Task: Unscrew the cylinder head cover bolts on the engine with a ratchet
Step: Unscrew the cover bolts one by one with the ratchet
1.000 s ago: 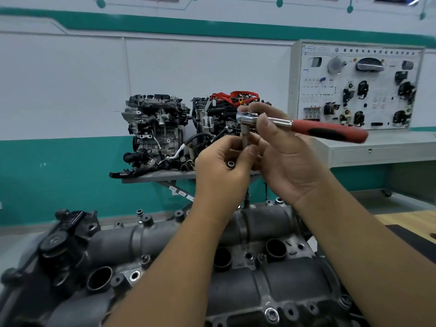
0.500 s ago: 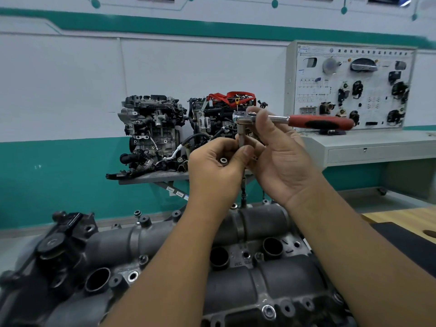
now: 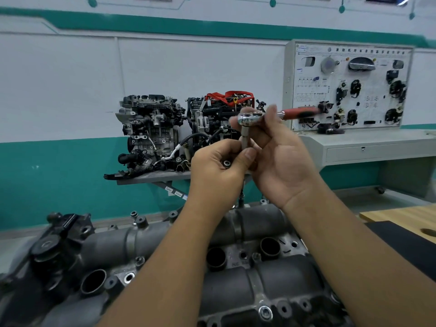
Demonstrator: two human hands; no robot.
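Hardly shifted, the right hand (image 3: 280,159) curls round the chrome ratchet (image 3: 250,119), red grip toward three o'clock, while the left hand (image 3: 217,168) pinches its steel extension (image 3: 244,138).

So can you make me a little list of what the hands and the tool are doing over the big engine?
left hand: grips the extension bar under the ratchet head, a small socket-like piece tucked in its fingers
right hand: holds the ratchet at its head
ratchet handle: red, pointing right
tool position: raised above the cylinder head cover
bolt: shiny, at the cover's near edge
background: two engines on a stand
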